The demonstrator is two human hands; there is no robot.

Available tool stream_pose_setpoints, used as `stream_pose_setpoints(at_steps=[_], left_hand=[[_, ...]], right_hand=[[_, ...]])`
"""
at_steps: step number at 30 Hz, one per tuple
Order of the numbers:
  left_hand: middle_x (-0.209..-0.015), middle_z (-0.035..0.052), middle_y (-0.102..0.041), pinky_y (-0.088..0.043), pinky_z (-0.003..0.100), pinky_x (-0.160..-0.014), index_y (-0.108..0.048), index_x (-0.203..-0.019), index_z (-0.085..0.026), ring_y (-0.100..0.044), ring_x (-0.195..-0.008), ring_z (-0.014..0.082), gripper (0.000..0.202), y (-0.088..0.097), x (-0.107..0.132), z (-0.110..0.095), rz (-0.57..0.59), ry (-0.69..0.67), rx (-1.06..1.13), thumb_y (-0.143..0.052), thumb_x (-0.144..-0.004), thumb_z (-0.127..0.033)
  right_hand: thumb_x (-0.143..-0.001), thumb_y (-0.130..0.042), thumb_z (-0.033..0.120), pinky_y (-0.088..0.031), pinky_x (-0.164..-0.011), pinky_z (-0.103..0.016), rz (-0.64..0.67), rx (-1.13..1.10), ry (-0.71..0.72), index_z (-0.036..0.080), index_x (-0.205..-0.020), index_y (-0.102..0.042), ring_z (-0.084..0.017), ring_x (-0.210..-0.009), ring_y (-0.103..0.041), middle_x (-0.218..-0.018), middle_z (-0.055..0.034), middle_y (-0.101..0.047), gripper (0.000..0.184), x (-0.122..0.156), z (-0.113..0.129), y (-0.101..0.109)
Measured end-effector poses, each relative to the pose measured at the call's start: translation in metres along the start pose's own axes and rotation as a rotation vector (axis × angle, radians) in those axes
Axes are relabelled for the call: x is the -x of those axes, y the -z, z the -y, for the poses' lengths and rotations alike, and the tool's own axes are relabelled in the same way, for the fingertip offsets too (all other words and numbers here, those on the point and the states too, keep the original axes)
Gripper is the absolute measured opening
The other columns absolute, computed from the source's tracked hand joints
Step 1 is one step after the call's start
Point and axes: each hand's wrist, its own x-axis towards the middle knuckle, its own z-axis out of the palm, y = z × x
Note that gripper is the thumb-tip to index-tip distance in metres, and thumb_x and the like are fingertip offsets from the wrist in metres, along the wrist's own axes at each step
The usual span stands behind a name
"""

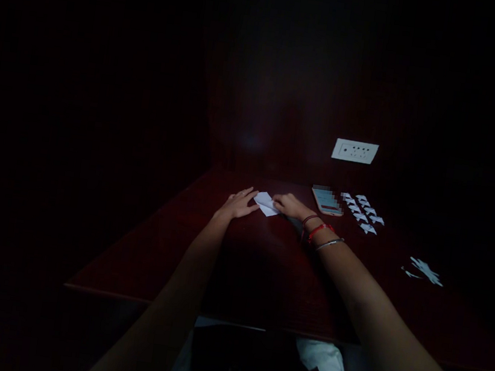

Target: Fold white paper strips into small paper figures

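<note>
A small white piece of folded paper (265, 205) lies on the dark red table between my hands, with a crease running across it. My left hand (240, 203) rests flat at its left edge, fingers spread and the fingertips touching the paper. On the right side, my right hand (289, 205) has its fingers curled together on the paper's edge, pinching or pressing it. The fingertips of the right hand are partly hidden. Bracelets circle my right wrist.
A phone (327, 201) with its screen lit lies beyond my right hand. Several small folded paper pieces (361, 212) sit in rows beside it. Farther right is a pile of thin paper strips (426, 271). A white socket panel (354, 151) is on the back wall. The table (142, 257) ends near my forearms.
</note>
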Motion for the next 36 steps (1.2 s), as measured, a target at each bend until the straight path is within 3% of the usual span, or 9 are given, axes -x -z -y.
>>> stream_pose_setpoints(at_steps=[6, 10, 15, 18, 23, 29, 36], left_hand=[[-0.138, 0.0093, -0.007, -0.024, 0.045, -0.093, -0.005, -0.132, -0.018, -0.012, -0.125, 0.0267, 0.077, -0.002, 0.000, -0.002, -0.034, 0.003, -0.067, -0.027, -0.074, -0.063], [-0.139, 0.0071, -0.001, -0.021, 0.045, -0.096, -0.001, -0.132, -0.015, -0.001, -0.126, 0.0257, 0.078, 0.004, 0.004, -0.008, -0.100, -0.057, -0.130, -0.032, -0.075, -0.058], [-0.139, 0.0042, 0.003, -0.017, 0.043, -0.098, 0.000, -0.132, -0.016, 0.004, -0.126, 0.0243, 0.074, 0.013, 0.012, -0.018, -0.174, -0.164, -0.196, -0.036, -0.077, -0.049], [-0.139, 0.0041, 0.002, -0.017, 0.039, -0.098, -0.003, -0.133, -0.016, 0.002, -0.126, 0.0236, 0.071, 0.016, 0.014, -0.021, -0.197, -0.227, -0.223, -0.038, -0.077, -0.045], [-0.139, 0.0032, -0.004, -0.023, 0.037, -0.095, -0.010, -0.132, -0.021, -0.004, -0.126, 0.0238, 0.062, 0.016, 0.008, -0.019, -0.179, -0.374, -0.343, -0.037, -0.079, -0.039], [-0.139, 0.0009, -0.007, -0.026, 0.035, -0.092, -0.012, -0.131, -0.026, -0.008, -0.126, 0.0225, 0.057, 0.016, 0.000, -0.015, -0.139, -0.480, -0.417, -0.036, -0.080, -0.034], [-0.139, 0.0022, -0.007, -0.027, 0.035, -0.092, -0.013, -0.131, -0.026, -0.010, -0.125, 0.0234, 0.058, 0.019, -0.001, -0.015, -0.157, -0.535, -0.415, -0.039, -0.079, -0.033]], right_hand=[[-0.078, -0.038, 0.023, -0.036, -0.069, -0.023, -0.268, -0.038, -0.157, 0.014, -0.092, -0.056, -0.016, -0.077, -0.054, -0.086, -0.0086, -0.062, 0.024, 0.008, -0.009, 0.010], [-0.078, -0.034, 0.022, -0.035, -0.076, -0.026, -0.493, -0.093, -0.267, 0.013, -0.096, -0.053, -0.017, -0.083, -0.053, -0.091, -0.0089, -0.059, 0.028, 0.014, -0.021, 0.025], [-0.071, -0.040, 0.021, -0.039, -0.073, -0.025, -0.585, -0.225, -0.381, 0.012, -0.090, -0.055, -0.015, -0.079, -0.053, -0.086, -0.0060, -0.059, 0.027, 0.027, -0.046, 0.039], [-0.066, -0.045, 0.021, -0.041, -0.066, -0.025, -0.508, -0.330, -0.446, 0.012, -0.085, -0.058, -0.014, -0.071, -0.054, -0.077, -0.0042, -0.060, 0.024, 0.041, -0.061, 0.042], [-0.060, -0.055, 0.021, -0.043, -0.058, -0.024, -0.245, -0.526, -0.480, 0.012, -0.075, -0.060, -0.012, -0.059, -0.054, -0.064, -0.0019, -0.060, 0.018, 0.064, -0.073, 0.036], [-0.054, -0.064, 0.020, -0.045, -0.063, -0.024, 0.045, -0.673, -0.454, 0.014, -0.075, -0.061, -0.012, -0.063, -0.057, -0.068, -0.0015, -0.063, 0.022, 0.070, -0.069, 0.026], [-0.054, -0.067, 0.017, -0.045, -0.072, -0.027, 0.212, -0.734, -0.385, 0.013, -0.084, -0.063, -0.013, -0.069, -0.057, -0.074, -0.0033, -0.064, 0.031, 0.064, -0.065, 0.025]])
